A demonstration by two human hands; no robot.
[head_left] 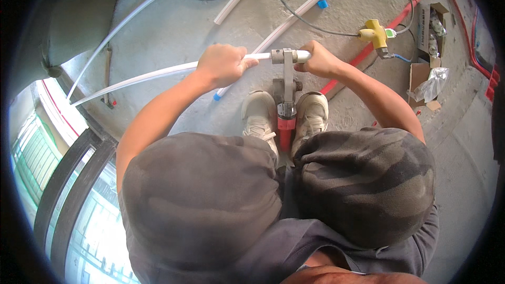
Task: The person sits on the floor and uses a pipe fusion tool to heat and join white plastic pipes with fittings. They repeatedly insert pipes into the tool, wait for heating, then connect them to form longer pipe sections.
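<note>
My left hand (pixel 223 65) is closed round a long white plastic pipe (pixel 163 74), whose end meets a metal die on a red-handled pipe welding iron (pixel 288 76). On the opposite side of the iron's plate, my right hand (pixel 320 61) grips a short white pipe fitting (pixel 303 56), pressed against the other die. Its exact shape is partly hidden by my fingers. The iron stands upright between my two shoes (pixel 260 113), its red handle low between them. A second pair of dies sits lower on the plate.
Several white pipes (pixel 284 25) lie on the concrete floor ahead. A yellow power socket block (pixel 374 33) with grey cables stands at the right, near a red conduit (pixel 363 55). Open cardboard boxes (pixel 419 79) with plastic bags lie beyond. A dark railing (pixel 79 179) is at the left.
</note>
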